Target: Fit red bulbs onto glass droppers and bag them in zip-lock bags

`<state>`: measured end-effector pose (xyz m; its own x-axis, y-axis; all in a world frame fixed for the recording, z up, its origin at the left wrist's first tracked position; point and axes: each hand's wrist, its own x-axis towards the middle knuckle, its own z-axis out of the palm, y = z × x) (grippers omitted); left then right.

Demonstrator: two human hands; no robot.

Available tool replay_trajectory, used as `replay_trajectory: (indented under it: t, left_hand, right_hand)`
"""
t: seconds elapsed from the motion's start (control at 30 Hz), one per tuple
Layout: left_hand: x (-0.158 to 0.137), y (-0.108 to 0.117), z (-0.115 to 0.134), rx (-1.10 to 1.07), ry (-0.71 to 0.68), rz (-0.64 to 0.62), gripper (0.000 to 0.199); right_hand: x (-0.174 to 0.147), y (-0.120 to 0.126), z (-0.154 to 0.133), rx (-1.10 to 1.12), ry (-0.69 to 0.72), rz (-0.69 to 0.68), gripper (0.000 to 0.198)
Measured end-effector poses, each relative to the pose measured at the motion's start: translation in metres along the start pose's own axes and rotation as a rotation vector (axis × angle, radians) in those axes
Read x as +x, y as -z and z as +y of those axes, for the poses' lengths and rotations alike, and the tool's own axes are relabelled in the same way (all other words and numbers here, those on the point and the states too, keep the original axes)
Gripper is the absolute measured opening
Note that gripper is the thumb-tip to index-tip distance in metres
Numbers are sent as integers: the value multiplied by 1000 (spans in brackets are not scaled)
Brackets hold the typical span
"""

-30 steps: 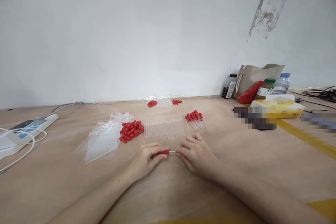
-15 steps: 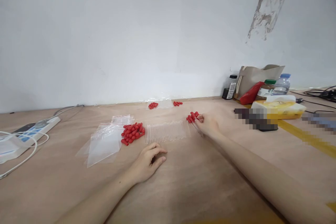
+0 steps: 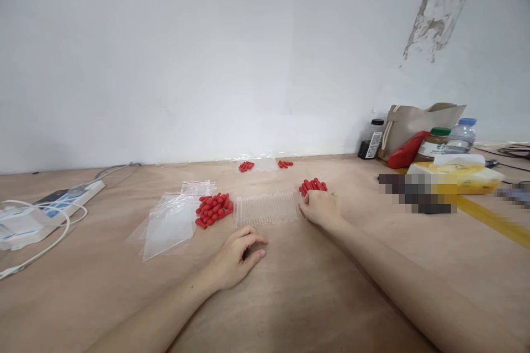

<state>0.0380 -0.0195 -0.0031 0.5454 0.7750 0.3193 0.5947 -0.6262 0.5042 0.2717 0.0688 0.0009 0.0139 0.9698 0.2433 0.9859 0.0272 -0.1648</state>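
Observation:
My left hand (image 3: 238, 258) rests on the table with its thumb and forefinger apart, holding nothing. In front of it several thin clear glass tubes (image 3: 267, 208) lie side by side in a row. My right hand (image 3: 321, 208) is closed, its fingertips down at the right end of that row; what they pinch is hidden. Just beyond its knuckles lie droppers with red rubber bulbs (image 3: 312, 184), their stems mostly covered by the hand. A heap of loose red rubber bulbs (image 3: 214, 209) sits at the row's left end.
Clear zip bags (image 3: 169, 226) lie left of the heap. Two small groups of red bulbs (image 3: 246, 166) sit near the wall by clear plastic. A power strip (image 3: 78, 198) with white cables is at left. Bottles, a bag (image 3: 422, 124) and a tissue pack (image 3: 472, 177) stand at right.
My right hand has moved from the red-bulbed droppers toward me, down to the right end of the glass tubes. The view has shifted slightly; my left hand stays put on the table.

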Motion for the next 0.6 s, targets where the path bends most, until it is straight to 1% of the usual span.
replay_trajectory:
  t: [0.07, 0.13, 0.27, 0.33, 0.4, 0.47, 0.53, 0.6]
  left_hand:
    - [0, -1, 0, 5, 1, 3, 19]
    - [-1, -3, 0, 11, 3, 5, 19]
    - [-1, -5, 4, 16, 26, 10, 18]
    - [0, 2, 3, 57, 64, 66, 16]
    - [6, 16, -3, 188, 124, 195, 16]
    - [15, 36, -15, 395, 207, 355, 15]
    - [26, 58, -31, 467, 265, 418, 11]
    - [38, 73, -47, 517, 305, 442, 5]
  right_hand:
    - [4, 0, -4, -43, 1, -42, 27]
    - [8, -1, -9, -58, 15, -54, 28]
    - [9, 0, -15, -68, 43, -40, 27]
    - [3, 2, -17, -73, 44, -16, 29]
    - [-7, 5, -15, -82, 79, 60, 31]
    - [-20, 8, -12, -86, 177, 153, 29]
    - [-34, 8, -8, -42, 323, 215, 26]
    - [-46, 5, -5, 61, 454, 252, 23]
